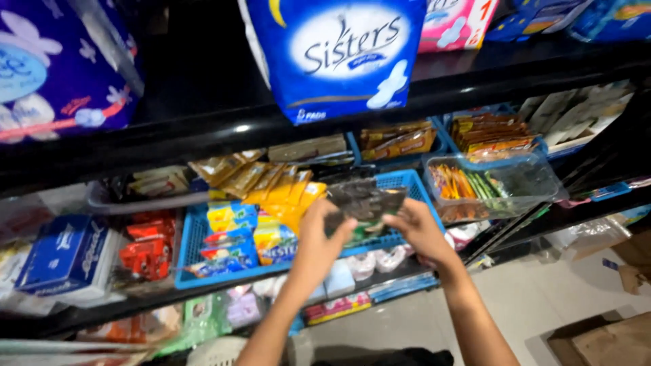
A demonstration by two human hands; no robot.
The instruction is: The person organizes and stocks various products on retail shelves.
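dark sachets (366, 200): glossy foil-like plastic
blue basket (196, 234): matt plastic mesh
clear tub (536, 179): smooth transparent plastic
shelf edge (203, 146): black, glossy

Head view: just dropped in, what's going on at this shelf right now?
A person stands at a shop shelf, holding a bunch of dark sachets with both hands: left hand on its left side, right hand on its right. The sachets are held above a blue plastic basket already holding yellow and blue sachets. A clear tub of packets sits on the shelf to the right.
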